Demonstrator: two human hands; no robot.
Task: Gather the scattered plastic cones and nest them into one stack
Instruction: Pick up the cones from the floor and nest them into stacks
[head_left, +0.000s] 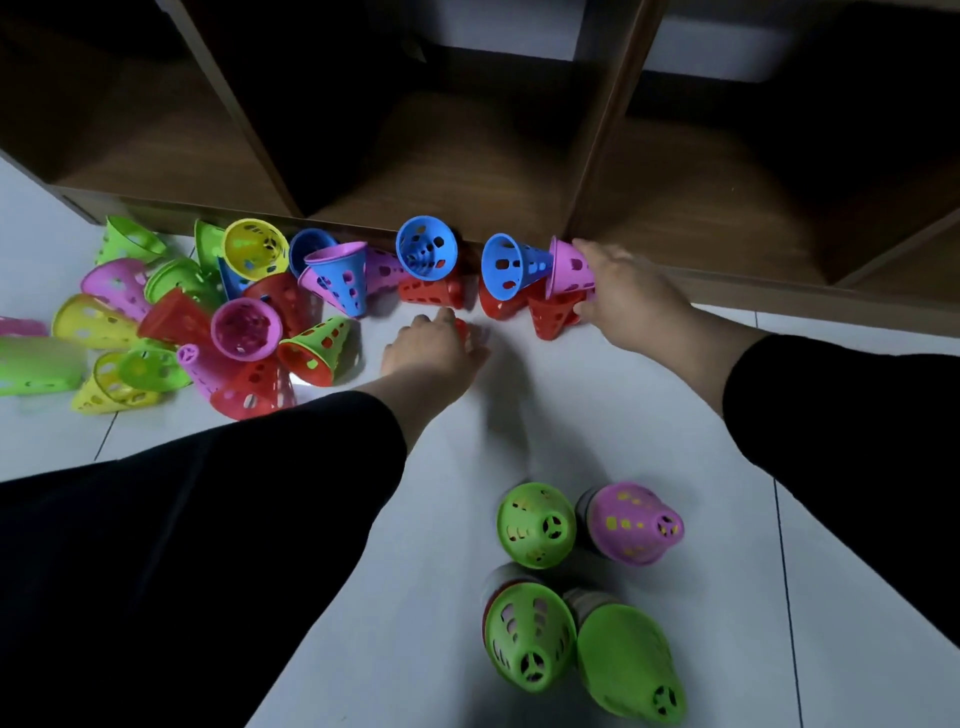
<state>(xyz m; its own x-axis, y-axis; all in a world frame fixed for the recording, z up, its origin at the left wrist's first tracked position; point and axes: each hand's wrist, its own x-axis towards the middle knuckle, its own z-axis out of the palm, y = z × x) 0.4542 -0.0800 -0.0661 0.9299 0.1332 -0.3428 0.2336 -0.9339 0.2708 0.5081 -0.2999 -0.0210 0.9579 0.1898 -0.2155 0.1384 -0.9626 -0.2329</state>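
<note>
Many perforated plastic cones in red, blue, pink, green and yellow lie in a heap on the white floor at the left, against a wooden shelf. My right hand grips a pink cone beside a blue cone and a red cone. My left hand is curled over a small red cone whose edge shows past the fingers. Several upright nested stacks stand near me: two green-topped, one pink-topped, another green.
A dark wooden shelf unit with open cubbies runs along the far side, its base just behind the cones. White floor tiles lie between my hands and the stacks. My black sleeves cross the lower left and right.
</note>
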